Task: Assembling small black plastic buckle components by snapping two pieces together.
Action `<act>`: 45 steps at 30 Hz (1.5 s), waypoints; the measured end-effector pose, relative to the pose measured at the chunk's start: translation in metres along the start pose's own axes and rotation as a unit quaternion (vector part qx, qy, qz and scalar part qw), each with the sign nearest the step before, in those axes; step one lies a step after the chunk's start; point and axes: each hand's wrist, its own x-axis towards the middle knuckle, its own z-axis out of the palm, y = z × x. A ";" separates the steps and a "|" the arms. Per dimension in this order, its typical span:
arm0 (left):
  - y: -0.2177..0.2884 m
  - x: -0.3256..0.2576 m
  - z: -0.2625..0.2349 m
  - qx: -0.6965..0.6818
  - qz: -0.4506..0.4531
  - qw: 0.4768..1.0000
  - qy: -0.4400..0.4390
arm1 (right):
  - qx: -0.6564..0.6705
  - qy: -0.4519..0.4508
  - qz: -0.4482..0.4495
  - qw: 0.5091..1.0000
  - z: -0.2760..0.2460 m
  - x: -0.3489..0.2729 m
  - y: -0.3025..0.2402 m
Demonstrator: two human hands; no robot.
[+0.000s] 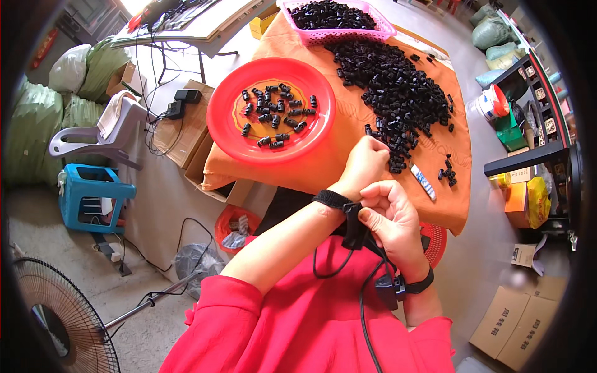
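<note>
Black wrist strap (pixel 331 199) circles the left forearm, and the right hand (pixel 390 221) grips the strap's hanging end (pixel 355 225) just below that wrist, its fingers (pixel 380 222) curled tight around the strap. The left hand (pixel 365 163) lies forward over the near edge of the worktop (pixel 348 133), fingers folded into a loose fist; whether they hold anything cannot be told. Its knuckles sit right at the near fringe of a heap of small black parts (pixel 398 87) spread across the orange cloth. A second black band with a small box (pixel 390 290) sits on the right wrist, and a thin cable (pixel 364 311) loops down from it over the red garment.

Left of the heap stands a red plate (pixel 227 118) with a scatter of the same black parts (pixel 277 115) on it. At the far edge a pink basket (pixel 379 28) is full of them. A small white and blue stick (pixel 424 181) lies near the worktop's right front corner, beside a few stray parts. On the floor to the left are a blue stool (pixel 93 196) and a fan (pixel 59 317).
</note>
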 end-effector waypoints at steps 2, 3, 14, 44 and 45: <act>-0.003 0.002 -0.001 0.094 0.042 0.994 -0.021 | -0.024 -0.050 0.015 0.998 0.002 0.000 -0.004; 0.004 0.002 -0.004 0.090 -0.018 0.992 -0.085 | -0.024 -0.051 0.015 0.998 0.000 0.000 -0.003; 0.003 0.005 -0.008 -0.182 -0.257 0.939 -0.135 | -0.253 -0.071 -0.152 0.953 0.004 0.000 0.010; 0.015 -0.013 -0.002 0.483 0.184 0.847 -0.124 | -0.520 0.028 -0.365 0.772 0.001 0.005 -0.053; 0.021 -0.013 -0.002 0.526 0.176 0.808 -0.201 | -0.496 0.008 -0.360 0.790 0.000 0.010 -0.051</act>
